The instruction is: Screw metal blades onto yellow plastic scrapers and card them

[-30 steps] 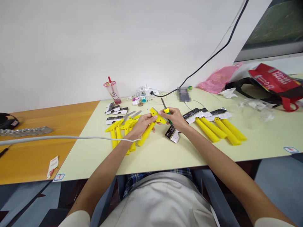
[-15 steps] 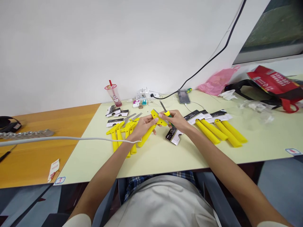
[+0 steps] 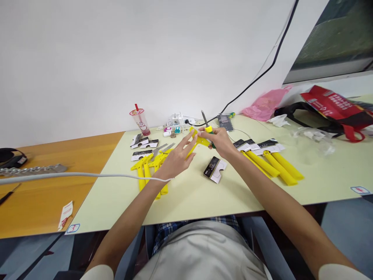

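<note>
Right grip [image 3: 219, 142] is closed around a green-and-yellow screwdriver [image 3: 209, 130], its shaft toward 11 o'clock, with the fingertips also at the head of a yellow scraper [image 3: 202, 141]. Left grip [image 3: 177, 156] lies on the scraper's 9 o'clock side, fingers fairly straight and parted; whether they pinch it, I cannot tell.

Half a second earlier the left thumb pressed on the head, and the scraper's handle ran plainly toward 7 o'clock. Now that handle no longer shows there, and the left fingers have opened out. A loose packaging card [image 3: 213, 168], at 5 o'clock from the hands, has come fully into view. I judge that the scraper is being turned or regripped, with the screwdriver merely kept ready, since its tip points away from the head.

As for looks, the scraper is bright, plain yellow, raised above the desk [image 3: 186, 202] between both hands. It is blurred and partly covered, so neither blade nor screw can be made out. More yellow scrapers [image 3: 141, 171] lie toward 8 o'clock.
</note>
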The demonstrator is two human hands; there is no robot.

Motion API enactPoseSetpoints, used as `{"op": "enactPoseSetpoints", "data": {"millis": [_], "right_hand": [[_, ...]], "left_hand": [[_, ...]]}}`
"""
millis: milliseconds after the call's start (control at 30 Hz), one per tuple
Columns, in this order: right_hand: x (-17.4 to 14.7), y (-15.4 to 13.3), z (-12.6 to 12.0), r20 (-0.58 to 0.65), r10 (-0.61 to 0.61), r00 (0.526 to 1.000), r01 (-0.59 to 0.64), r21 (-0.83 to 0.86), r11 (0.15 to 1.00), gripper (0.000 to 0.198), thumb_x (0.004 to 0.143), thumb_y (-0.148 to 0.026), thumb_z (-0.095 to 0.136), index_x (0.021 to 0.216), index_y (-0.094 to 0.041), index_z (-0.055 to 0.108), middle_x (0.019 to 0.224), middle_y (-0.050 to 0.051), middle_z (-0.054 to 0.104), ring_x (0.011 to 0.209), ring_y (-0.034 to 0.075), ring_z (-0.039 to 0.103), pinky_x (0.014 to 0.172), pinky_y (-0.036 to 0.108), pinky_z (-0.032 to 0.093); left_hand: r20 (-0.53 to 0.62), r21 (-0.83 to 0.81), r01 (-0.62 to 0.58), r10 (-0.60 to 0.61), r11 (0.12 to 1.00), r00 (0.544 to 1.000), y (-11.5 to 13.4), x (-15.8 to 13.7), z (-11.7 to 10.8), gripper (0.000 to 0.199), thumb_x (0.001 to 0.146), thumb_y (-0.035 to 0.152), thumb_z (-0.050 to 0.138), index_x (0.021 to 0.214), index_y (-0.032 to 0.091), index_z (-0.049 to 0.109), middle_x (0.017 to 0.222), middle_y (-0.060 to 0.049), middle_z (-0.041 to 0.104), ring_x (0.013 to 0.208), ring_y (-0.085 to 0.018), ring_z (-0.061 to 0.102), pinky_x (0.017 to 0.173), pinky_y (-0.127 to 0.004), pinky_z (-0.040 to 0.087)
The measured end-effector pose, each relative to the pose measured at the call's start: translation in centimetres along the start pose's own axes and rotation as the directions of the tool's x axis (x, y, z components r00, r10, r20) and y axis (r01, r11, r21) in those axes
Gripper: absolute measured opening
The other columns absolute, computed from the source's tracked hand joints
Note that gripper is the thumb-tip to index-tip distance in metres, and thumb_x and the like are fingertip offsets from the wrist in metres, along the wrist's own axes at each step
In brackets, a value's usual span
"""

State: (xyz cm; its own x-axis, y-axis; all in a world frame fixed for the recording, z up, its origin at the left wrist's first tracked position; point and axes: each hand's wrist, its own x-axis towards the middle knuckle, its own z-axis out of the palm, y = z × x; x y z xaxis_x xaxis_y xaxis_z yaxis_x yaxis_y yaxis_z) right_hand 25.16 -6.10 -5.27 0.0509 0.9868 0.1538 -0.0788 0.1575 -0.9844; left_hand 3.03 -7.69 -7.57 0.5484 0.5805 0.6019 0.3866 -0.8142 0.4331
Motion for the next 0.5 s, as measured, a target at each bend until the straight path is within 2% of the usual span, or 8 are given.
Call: {"op": "enactPoseSetpoints", "data": {"millis": [67, 133, 200, 300, 400, 500], "right_hand": [[1.0, -1.5, 0.6, -0.005, -0.028, 1.0, 0.028, -0.018, 0.999, 0.051, 0.059, -0.054, 0.103, 0.088, -0.017, 0.085, 0.084, 0.005, 0.073, 0.07, 0.016, 0.057, 0.042, 0.023, 0.038], [1.8, -3.3, 1.4, -0.004, -0.068, 0.998, 0.068, -0.038, 0.997, 0.049, 0.061, -0.054, 0.103, 0.085, -0.016, 0.083, 0.082, 0.006, 0.072, 0.068, 0.015, 0.055, 0.042, 0.024, 0.038], [2.4, -5.1, 2.3, 0.008, -0.107, 0.994, 0.107, -0.054, 0.993, 0.046, 0.065, -0.053, 0.101, 0.082, -0.016, 0.082, 0.083, 0.007, 0.071, 0.068, 0.015, 0.055, 0.042, 0.024, 0.038], [2.7, -7.0, 3.6, 0.049, -0.167, 0.985, 0.17, -0.057, 0.984, 0.041, 0.071, -0.052, 0.099, 0.078, -0.016, 0.08, 0.088, 0.009, 0.073, 0.07, 0.015, 0.057, 0.043, 0.025, 0.039], [2.7, -7.1, 4.4, 0.08, -0.184, 0.98, 0.187, -0.039, 0.982, 0.045, 0.071, -0.056, 0.1, 0.073, -0.017, 0.077, 0.083, 0.008, 0.071, 0.065, 0.014, 0.054, 0.043, 0.026, 0.039], [2.4, -5.3, 4.6, 0.12, -0.16, 0.98, 0.164, -0.025, 0.986, 0.052, 0.067, -0.064, 0.101, 0.07, -0.018, 0.076, 0.07, 0.003, 0.063, 0.059, 0.012, 0.049, 0.042, 0.026, 0.039]], "left_hand": [[0.04, 0.117, -0.102, 0.098, 0.988, 0.994, -0.4, 0.7, -0.6, 0.07, 0.112, 0.019, 0.053, 0.178, 0.03, 0.037, 0.183, -0.019, 0.036, 0.152, -0.034, 0.061, 0.115, -0.048, 0.06], [0.025, 0.196, -0.146, 0.144, 0.97, 0.989, -1.0, 1.6, -1.3, 0.068, 0.112, 0.013, 0.043, 0.179, 0.025, 0.037, 0.183, -0.019, 0.036, 0.162, -0.034, 0.051, 0.122, -0.049, 0.055], [-0.007, 0.258, -0.168, 0.176, 0.951, 0.984, -1.6, 2.4, -2.1, 0.068, 0.111, 0.01, 0.038, 0.179, 0.021, 0.037, 0.184, -0.019, 0.035, 0.165, -0.033, 0.048, 0.127, -0.05, 0.05], [-0.042, 0.334, -0.165, 0.19, 0.928, 0.981, -2.1, 3.0, -3.4, 0.068, 0.111, 0.009, 0.037, 0.178, 0.022, 0.039, 0.185, -0.015, 0.032, 0.162, -0.033, 0.05, 0.128, -0.053, 0.049], [-0.053, 0.366, -0.139, 0.169, 0.92, 0.984, -2.3, 2.2, -4.4, 0.066, 0.111, 0.01, 0.037, 0.175, 0.026, 0.045, 0.186, -0.012, 0.03, 0.16, -0.034, 0.053, 0.124, -0.054, 0.053], [-0.004, 0.402, -0.133, 0.147, 0.906, 0.989, -2.4, 0.3, -4.7, 0.065, 0.112, 0.011, 0.035, 0.173, 0.025, 0.048, 0.184, -0.016, 0.033, 0.151, -0.035, 0.06, 0.113, -0.052, 0.06]]}}
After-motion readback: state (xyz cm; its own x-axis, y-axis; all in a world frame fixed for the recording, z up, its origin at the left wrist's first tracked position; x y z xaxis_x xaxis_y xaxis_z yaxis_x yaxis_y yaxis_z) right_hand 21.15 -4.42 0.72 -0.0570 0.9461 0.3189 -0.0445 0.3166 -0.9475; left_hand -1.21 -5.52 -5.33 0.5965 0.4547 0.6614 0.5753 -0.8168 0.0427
